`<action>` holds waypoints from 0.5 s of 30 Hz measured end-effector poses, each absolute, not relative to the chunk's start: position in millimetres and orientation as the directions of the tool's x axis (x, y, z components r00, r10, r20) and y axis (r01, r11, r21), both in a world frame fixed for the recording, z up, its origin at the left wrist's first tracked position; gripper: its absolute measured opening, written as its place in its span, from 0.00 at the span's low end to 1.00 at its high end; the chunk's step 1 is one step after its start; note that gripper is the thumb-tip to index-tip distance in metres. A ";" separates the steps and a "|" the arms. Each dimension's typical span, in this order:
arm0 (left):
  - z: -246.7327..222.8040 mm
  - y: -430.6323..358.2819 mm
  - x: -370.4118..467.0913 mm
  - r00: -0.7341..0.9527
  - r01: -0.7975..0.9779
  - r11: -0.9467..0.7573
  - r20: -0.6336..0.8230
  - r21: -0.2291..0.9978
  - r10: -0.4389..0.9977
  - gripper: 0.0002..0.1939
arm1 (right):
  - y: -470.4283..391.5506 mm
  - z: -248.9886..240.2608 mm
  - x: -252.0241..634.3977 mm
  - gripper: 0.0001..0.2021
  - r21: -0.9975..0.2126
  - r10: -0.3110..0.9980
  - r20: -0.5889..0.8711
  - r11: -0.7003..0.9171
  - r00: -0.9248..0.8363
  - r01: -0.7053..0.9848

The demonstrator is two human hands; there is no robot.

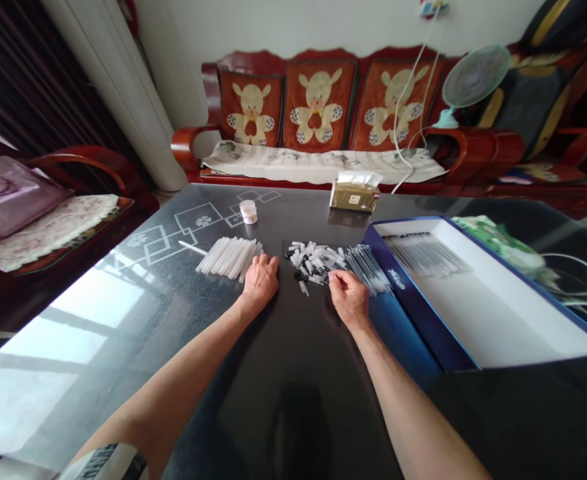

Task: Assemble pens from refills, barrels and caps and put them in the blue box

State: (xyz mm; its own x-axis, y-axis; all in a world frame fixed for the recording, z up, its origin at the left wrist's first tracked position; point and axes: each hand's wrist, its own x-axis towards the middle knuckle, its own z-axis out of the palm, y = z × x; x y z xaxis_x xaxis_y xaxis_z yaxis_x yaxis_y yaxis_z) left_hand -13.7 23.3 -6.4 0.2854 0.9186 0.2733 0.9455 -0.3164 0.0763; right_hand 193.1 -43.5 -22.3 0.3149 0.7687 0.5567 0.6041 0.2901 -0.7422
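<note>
Beyond everything stands a red wooden sofa (186, 147), then the dark table (313, 353) before me. On my right lies the open blue box (418, 310), thin rods (426, 252) lined up inside. A tissue box (353, 199) sits near the far edge. Nearer me are three piles: white tubes (228, 258) at left, clear and black caps (313, 257) in the middle, loose rods (366, 262) just beside the blue box. My left hand (261, 278) curls at the right end of the tubes — I can't tell whether it grips one. My right hand (348, 295) has its fingers folded in by the caps' near right edge — whether anything is pinched there, I can't tell. Past the tubes stands a small cup (248, 212)
</note>
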 end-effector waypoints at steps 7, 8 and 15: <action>-14.6 28.7 -20.9 0.405 0.775 -0.562 0.456 0.289 0.793 0.17 | -43.1 -22.9 194.3 0.10 -0.769 0.784 0.523 0.264 0.335 0.583; -13.6 29.6 -23.5 0.408 0.762 -0.579 0.480 0.290 0.777 0.18 | -42.9 -23.2 194.4 0.10 -0.772 0.786 0.519 0.261 0.337 0.580; 0.4 34.8 -39.1 0.676 0.697 -0.712 0.252 0.086 0.693 0.22 | -42.6 -24.2 194.4 0.10 -0.784 0.792 0.506 0.258 0.342 0.564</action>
State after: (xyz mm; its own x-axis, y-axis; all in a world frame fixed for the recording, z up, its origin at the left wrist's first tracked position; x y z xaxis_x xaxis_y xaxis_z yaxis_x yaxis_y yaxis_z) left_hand -39.1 34.8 0.4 0.6758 0.6927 0.2520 0.6973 -0.7116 0.0862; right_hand 194.4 -42.6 -24.2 0.3419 0.7916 0.5064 0.5639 0.2582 -0.7844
